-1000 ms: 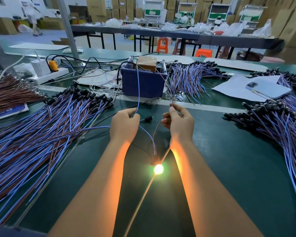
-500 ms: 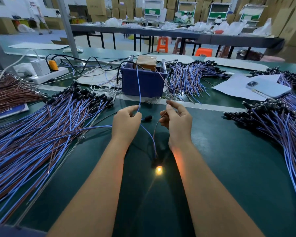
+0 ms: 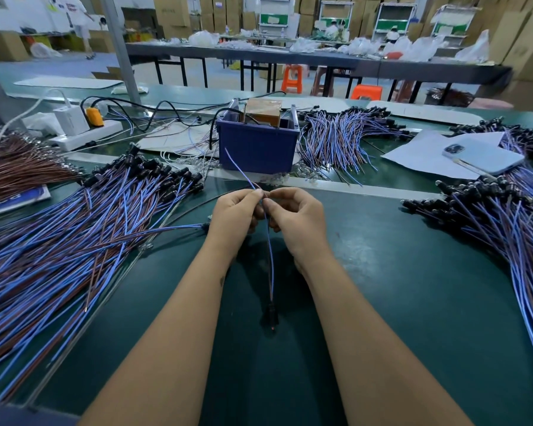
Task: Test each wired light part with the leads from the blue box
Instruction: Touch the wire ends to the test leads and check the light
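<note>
The wired light part (image 3: 271,315) hangs between the forearms above the green bench, a small black body pointing down with only a faint red dot at its tip. Its blue and brown wires (image 3: 270,262) run straight up from it, side by side, to the fingertips of both hands. A thin blue lead (image 3: 239,169) slants down to the same spot, across the front of the blue box (image 3: 257,147). That box sits upright at the far edge of the bench, open-topped, with a brown block (image 3: 263,112) inside. Where exactly lead and wire ends meet is hidden by the fingers.
</note>
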{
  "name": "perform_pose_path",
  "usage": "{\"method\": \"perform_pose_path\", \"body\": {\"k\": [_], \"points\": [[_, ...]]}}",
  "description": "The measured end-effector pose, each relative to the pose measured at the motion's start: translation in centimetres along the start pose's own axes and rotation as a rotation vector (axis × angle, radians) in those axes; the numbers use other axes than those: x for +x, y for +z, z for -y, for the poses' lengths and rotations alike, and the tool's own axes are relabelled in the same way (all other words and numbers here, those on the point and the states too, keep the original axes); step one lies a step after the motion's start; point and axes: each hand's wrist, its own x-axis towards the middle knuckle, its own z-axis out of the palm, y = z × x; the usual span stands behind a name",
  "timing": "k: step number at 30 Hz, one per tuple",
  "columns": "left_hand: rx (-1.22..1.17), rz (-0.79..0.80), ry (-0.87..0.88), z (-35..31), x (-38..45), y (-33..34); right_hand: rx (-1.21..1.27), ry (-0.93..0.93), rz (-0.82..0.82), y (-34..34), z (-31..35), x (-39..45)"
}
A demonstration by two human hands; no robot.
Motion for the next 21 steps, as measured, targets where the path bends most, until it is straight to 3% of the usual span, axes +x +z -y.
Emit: {"method": "perform_pose_path", "body": {"k": [11,17,21], "points": [[-0.178,-0.090,-0.066,0.2,0.6,-0.6,-0.215,-0.118,0.135,0.2,-0.5,-0.3],[-0.350,-0.123,-0.082,0.1,0.7,-1.1,-0.003,-0.039,0.285,0.0,0.1,-0.6],[-0.439,-0.146,-0.059,-0.1,0.4,-1.3,0.224,0.073,0.200,0.1,0.2,-0.5]]}}
